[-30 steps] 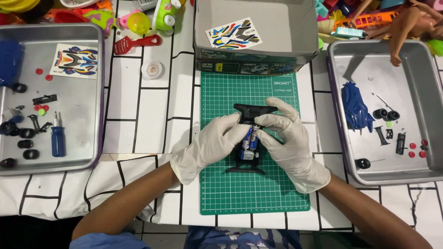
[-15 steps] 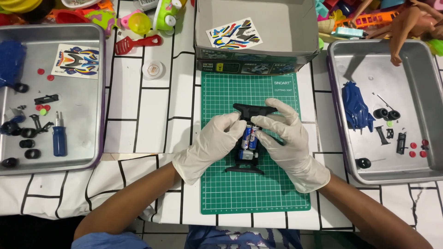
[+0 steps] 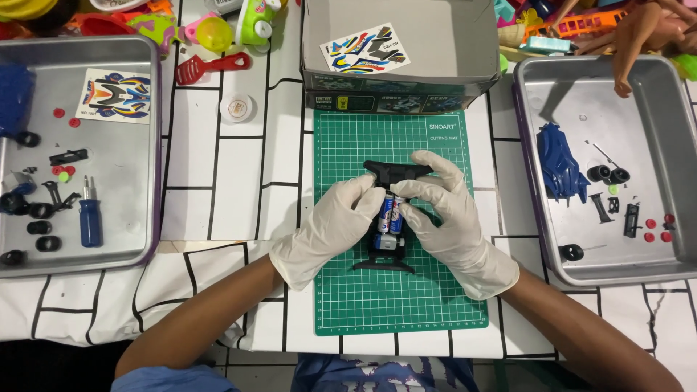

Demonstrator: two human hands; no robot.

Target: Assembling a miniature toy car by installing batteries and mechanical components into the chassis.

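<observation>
Hands: left hand (image 3: pixel 330 225) and right hand (image 3: pixel 450 218), fingers closed on black toy-car chassis (image 3: pixel 388 218)
Batteries (image 3: pixel 390 212): between fingertips
Risk: uneven thumb pressure could pop one out

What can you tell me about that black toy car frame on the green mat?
The black plastic toy car chassis lies flat on the green gridded cutting mat, lengthwise away from the person, a bumper bar at each end. It has no wheels or body shell. Two blue-and-silver batteries sit side by side in its middle. The white-gloved left hand and right hand grip its sides.
</observation>
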